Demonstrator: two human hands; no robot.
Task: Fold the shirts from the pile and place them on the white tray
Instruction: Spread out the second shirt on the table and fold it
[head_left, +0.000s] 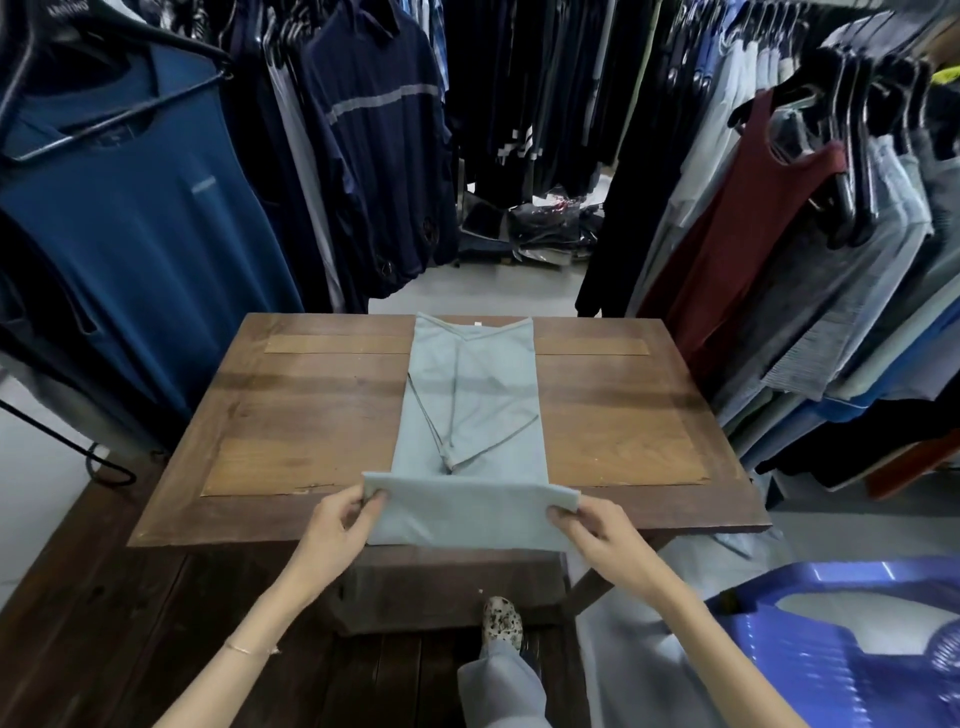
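A pale grey-blue shirt (470, 395) lies lengthwise down the middle of the wooden table (291, 410), its sides and sleeves folded inward into a long strip, collar at the far edge. Its near hem end is lifted and doubled over at the table's front edge. My left hand (343, 519) pinches the left corner of that lifted end. My right hand (592, 525) pinches the right corner. No white tray or shirt pile is in view.
Racks of hanging clothes crowd both sides: blue shirts (130, 218) at left, a maroon top (748, 249) and light garments at right. A blue plastic chair (841, 649) stands at lower right. Packaged clothes (540, 228) lie on the floor beyond the table. My foot (501, 621) shows below.
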